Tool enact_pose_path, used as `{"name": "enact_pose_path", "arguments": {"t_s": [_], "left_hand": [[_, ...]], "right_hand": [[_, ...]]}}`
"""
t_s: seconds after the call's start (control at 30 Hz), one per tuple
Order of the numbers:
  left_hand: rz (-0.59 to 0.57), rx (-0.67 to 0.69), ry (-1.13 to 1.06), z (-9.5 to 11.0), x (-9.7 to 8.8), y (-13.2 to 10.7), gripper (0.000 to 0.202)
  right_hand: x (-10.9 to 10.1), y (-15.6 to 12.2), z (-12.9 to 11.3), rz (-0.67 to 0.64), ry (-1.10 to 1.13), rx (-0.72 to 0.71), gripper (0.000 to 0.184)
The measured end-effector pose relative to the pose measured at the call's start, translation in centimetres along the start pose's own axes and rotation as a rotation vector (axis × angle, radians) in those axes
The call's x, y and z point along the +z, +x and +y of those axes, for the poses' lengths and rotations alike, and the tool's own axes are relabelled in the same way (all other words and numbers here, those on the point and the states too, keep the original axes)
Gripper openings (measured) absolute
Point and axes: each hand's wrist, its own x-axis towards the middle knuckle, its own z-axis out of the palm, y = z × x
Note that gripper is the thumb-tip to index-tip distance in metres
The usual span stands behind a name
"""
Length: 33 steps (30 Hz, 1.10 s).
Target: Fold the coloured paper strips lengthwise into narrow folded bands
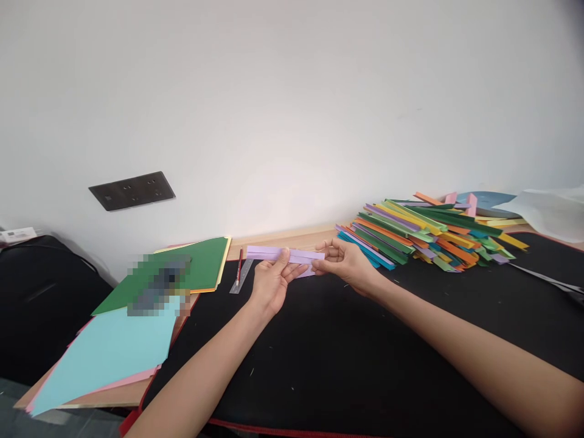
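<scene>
A strip of purple paper (261, 252) with lengthwise creases is held up above the black mat (347, 359). My left hand (272, 278) pinches it near the middle, thumb on the near face and fingers behind and below. At the strip's right end my right hand (343, 263) is closed on the paper between thumb and fingers. A lower flap of the same purple shows between the two hands. Just left of the strip lie a red pencil (239, 265) and a clear ruler (241, 278) on the mat.
A large pile of folded coloured paper strips (424, 234) lies at the right. Scissors (547, 277) rest at the far right edge. Stacked coloured sheets, green (207, 264) and light blue (123, 353), spread along the left, with a pixelated object on top. A wall socket panel (132, 190) is behind.
</scene>
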Motion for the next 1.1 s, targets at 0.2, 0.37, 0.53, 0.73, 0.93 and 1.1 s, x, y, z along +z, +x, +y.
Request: {"name": "enact_pose_path", "arguments": {"t_s": [0.2,0.37,0.53,0.73,0.93,1.1], "left_hand": [[-0.029,0.055,0.205,-0.7,0.0,-0.4,0.029],[-0.07,0.064,0.246,-1.1,-0.1,-0.5,0.029],[-0.081,0.046,0.246,-1.1,-0.1,-0.5,0.025],[-0.031,0.086,0.246,-1.1,-0.4,-0.1,0.026],[0.013,0.103,0.193,-0.9,-0.8,0.3,0.026],[0.049,0.129,0.182,-0.1,-0.9,0.6,0.026]], "right_hand": [[0.1,-0.1,0.3,-0.124,-0.179,-0.012,0.039],[0.3,-0.3,0.1,-0.095,-0.219,0.008,0.037],[0.3,-0.3,0.2,-0.101,-0.228,0.025,0.037],[0.4,-0.2,0.0,-0.123,-0.119,0.05,0.034],[0.3,-0.2,-0.7,-0.075,-0.081,0.08,0.028],[-0.7,-0.2,-0.9,-0.044,-0.101,0.096,0.029]]}}
